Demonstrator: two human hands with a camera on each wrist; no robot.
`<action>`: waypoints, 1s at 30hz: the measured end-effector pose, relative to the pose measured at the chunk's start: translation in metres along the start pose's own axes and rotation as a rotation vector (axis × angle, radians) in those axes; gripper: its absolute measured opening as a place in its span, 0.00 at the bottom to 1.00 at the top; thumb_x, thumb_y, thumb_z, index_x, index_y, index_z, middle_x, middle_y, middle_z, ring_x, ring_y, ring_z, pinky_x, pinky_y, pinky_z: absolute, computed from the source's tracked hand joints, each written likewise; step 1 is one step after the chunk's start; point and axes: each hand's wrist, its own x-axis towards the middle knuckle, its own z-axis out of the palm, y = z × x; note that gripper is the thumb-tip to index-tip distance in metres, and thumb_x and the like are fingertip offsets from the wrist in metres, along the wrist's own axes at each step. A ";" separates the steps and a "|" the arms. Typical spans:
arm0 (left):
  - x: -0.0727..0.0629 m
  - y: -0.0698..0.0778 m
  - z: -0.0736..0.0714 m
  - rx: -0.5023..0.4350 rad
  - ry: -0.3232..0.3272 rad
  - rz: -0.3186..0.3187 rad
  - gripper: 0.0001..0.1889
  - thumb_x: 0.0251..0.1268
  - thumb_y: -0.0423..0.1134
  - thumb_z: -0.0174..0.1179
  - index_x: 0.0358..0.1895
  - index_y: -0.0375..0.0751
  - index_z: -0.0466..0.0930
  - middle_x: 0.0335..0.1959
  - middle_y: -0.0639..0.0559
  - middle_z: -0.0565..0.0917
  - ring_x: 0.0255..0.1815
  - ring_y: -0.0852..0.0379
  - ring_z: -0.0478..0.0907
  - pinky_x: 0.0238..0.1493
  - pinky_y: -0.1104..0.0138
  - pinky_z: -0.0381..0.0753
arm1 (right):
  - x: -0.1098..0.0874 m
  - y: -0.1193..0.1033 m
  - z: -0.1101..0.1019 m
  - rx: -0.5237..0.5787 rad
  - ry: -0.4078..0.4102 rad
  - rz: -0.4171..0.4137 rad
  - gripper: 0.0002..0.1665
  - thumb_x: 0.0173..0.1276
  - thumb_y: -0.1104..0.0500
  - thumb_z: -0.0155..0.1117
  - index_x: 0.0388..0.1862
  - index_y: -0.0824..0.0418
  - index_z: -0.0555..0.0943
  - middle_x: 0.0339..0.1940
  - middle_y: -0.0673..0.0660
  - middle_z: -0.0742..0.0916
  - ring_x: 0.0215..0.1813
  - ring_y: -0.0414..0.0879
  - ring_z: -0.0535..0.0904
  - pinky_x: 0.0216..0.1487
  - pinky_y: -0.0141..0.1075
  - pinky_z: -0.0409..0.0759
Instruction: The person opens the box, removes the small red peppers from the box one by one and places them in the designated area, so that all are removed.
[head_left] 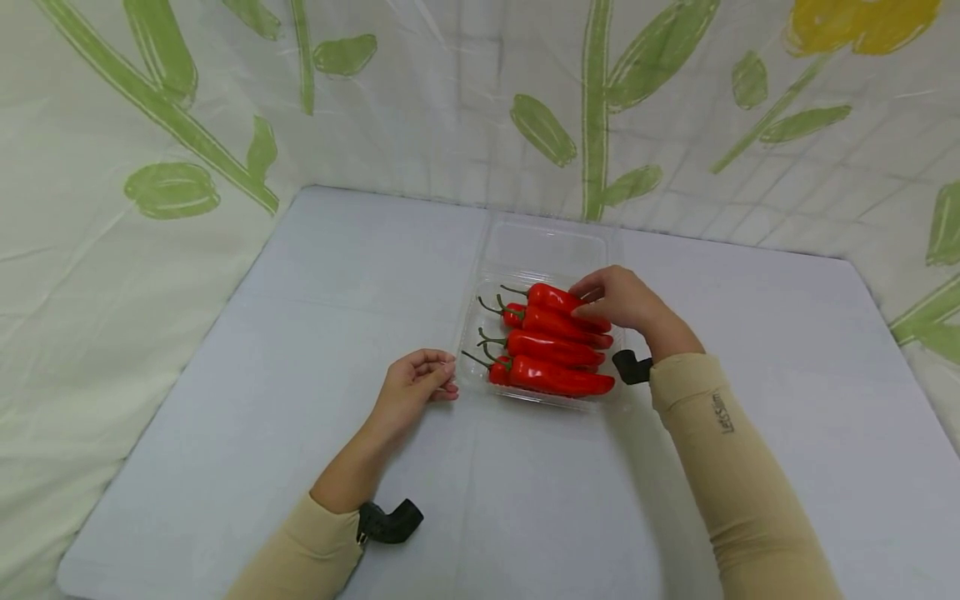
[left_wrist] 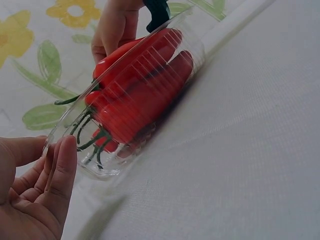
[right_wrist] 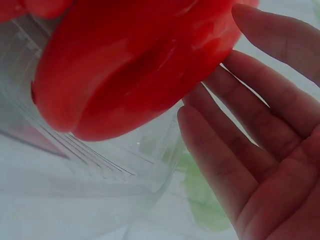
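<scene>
A clear plastic clamshell container (head_left: 469, 325) lies on the table with its lid (head_left: 543, 242) folded back toward the wall. Several long red peppers (head_left: 558, 377) with green stems lie inside it, roughly side by side, stems to the left. My left hand (head_left: 408, 390) pinches the container's left rim between thumb and fingers, as the left wrist view shows. Over the far right part of the container, my right hand (head_left: 628, 300) holds the farthest red pepper (head_left: 551, 297), thumb on the near side and fingers on the far side. Some peppers underneath are partly hidden.
The white tabletop (head_left: 337, 275) extends around the container. Behind it hangs a pale curtain (head_left: 420, 108) with painted green stems and yellow flowers. Black wrist mounts (head_left: 392, 523) sit at both sleeves.
</scene>
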 end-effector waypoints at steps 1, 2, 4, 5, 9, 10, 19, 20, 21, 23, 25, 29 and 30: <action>0.000 0.000 0.000 0.000 0.000 -0.001 0.14 0.66 0.28 0.53 0.49 0.20 0.69 0.29 0.50 0.78 0.26 0.63 0.79 0.34 0.69 0.85 | 0.001 -0.001 -0.001 -0.009 -0.002 -0.008 0.21 0.64 0.61 0.60 0.56 0.65 0.77 0.52 0.65 0.82 0.52 0.57 0.79 0.56 0.50 0.79; 0.000 0.000 0.000 -0.001 0.001 -0.003 0.14 0.66 0.28 0.53 0.49 0.20 0.69 0.29 0.50 0.78 0.26 0.63 0.79 0.34 0.69 0.85 | 0.003 -0.001 -0.001 -0.017 -0.006 -0.014 0.21 0.63 0.61 0.60 0.56 0.65 0.77 0.52 0.65 0.82 0.53 0.57 0.79 0.56 0.50 0.79; 0.000 0.000 0.000 -0.001 0.002 -0.005 0.14 0.66 0.28 0.53 0.49 0.20 0.69 0.29 0.50 0.78 0.26 0.63 0.79 0.34 0.69 0.85 | 0.005 -0.003 -0.002 -0.031 -0.014 -0.023 0.21 0.63 0.62 0.61 0.55 0.67 0.77 0.52 0.66 0.82 0.53 0.58 0.79 0.56 0.51 0.78; 0.000 0.000 0.000 0.000 0.001 -0.005 0.14 0.66 0.28 0.53 0.49 0.20 0.69 0.29 0.50 0.78 0.26 0.63 0.79 0.34 0.69 0.85 | 0.006 -0.004 -0.002 -0.036 -0.017 -0.021 0.22 0.63 0.62 0.61 0.56 0.67 0.77 0.52 0.66 0.82 0.54 0.58 0.78 0.57 0.50 0.78; 0.001 0.000 0.001 -0.004 -0.006 -0.001 0.14 0.65 0.28 0.53 0.49 0.20 0.69 0.28 0.50 0.78 0.26 0.63 0.79 0.34 0.69 0.85 | 0.010 -0.006 -0.001 -0.041 -0.029 -0.013 0.24 0.62 0.63 0.61 0.57 0.67 0.75 0.54 0.66 0.81 0.54 0.58 0.78 0.57 0.50 0.78; 0.001 0.000 0.001 -0.006 -0.008 0.001 0.13 0.65 0.28 0.53 0.49 0.20 0.69 0.28 0.50 0.78 0.26 0.63 0.79 0.34 0.69 0.85 | 0.011 -0.007 0.000 -0.043 -0.031 -0.015 0.24 0.62 0.63 0.61 0.58 0.67 0.75 0.54 0.66 0.80 0.54 0.58 0.77 0.57 0.50 0.78; 0.001 0.000 0.002 -0.017 -0.019 0.019 0.13 0.65 0.27 0.53 0.48 0.20 0.69 0.29 0.49 0.78 0.26 0.63 0.79 0.34 0.69 0.85 | 0.016 -0.008 0.003 -0.099 -0.074 -0.032 0.21 0.62 0.66 0.59 0.54 0.68 0.72 0.53 0.70 0.80 0.51 0.59 0.79 0.54 0.49 0.80; 0.000 0.000 0.001 -0.015 -0.019 0.020 0.13 0.65 0.27 0.53 0.48 0.20 0.69 0.29 0.49 0.78 0.26 0.63 0.79 0.34 0.69 0.85 | 0.016 -0.009 0.003 -0.100 -0.082 -0.024 0.21 0.62 0.66 0.59 0.54 0.68 0.71 0.53 0.70 0.80 0.51 0.59 0.79 0.54 0.49 0.80; 0.000 0.000 0.001 -0.013 -0.019 0.020 0.13 0.65 0.27 0.53 0.48 0.20 0.69 0.29 0.49 0.78 0.26 0.63 0.79 0.34 0.69 0.85 | 0.016 -0.009 0.003 -0.096 -0.092 -0.015 0.21 0.62 0.65 0.58 0.55 0.67 0.71 0.53 0.70 0.79 0.51 0.59 0.79 0.54 0.49 0.80; 0.000 -0.001 0.001 -0.011 -0.019 0.019 0.13 0.65 0.27 0.53 0.48 0.19 0.69 0.29 0.48 0.78 0.26 0.63 0.79 0.34 0.69 0.85 | 0.015 -0.009 0.003 -0.091 -0.105 -0.006 0.21 0.63 0.65 0.58 0.55 0.66 0.69 0.54 0.70 0.79 0.50 0.59 0.79 0.53 0.49 0.81; 0.000 -0.001 0.001 -0.011 -0.019 0.018 0.13 0.65 0.27 0.53 0.48 0.19 0.69 0.29 0.48 0.78 0.26 0.63 0.79 0.34 0.69 0.85 | 0.014 -0.008 0.003 -0.086 -0.115 -0.007 0.21 0.64 0.65 0.57 0.56 0.65 0.68 0.54 0.70 0.79 0.49 0.58 0.79 0.53 0.48 0.81; 0.000 -0.001 0.000 -0.014 -0.024 0.014 0.14 0.65 0.27 0.53 0.48 0.19 0.68 0.29 0.48 0.78 0.27 0.63 0.79 0.34 0.69 0.85 | 0.011 -0.005 0.004 -0.088 -0.132 -0.027 0.21 0.65 0.64 0.55 0.56 0.63 0.65 0.53 0.69 0.78 0.45 0.56 0.78 0.47 0.43 0.83; 0.000 -0.001 0.000 -0.014 -0.026 0.014 0.14 0.65 0.27 0.53 0.48 0.19 0.68 0.30 0.49 0.78 0.27 0.63 0.79 0.35 0.69 0.85 | 0.010 -0.005 0.004 -0.087 -0.136 -0.032 0.21 0.66 0.64 0.55 0.56 0.63 0.64 0.52 0.68 0.78 0.44 0.55 0.78 0.45 0.42 0.83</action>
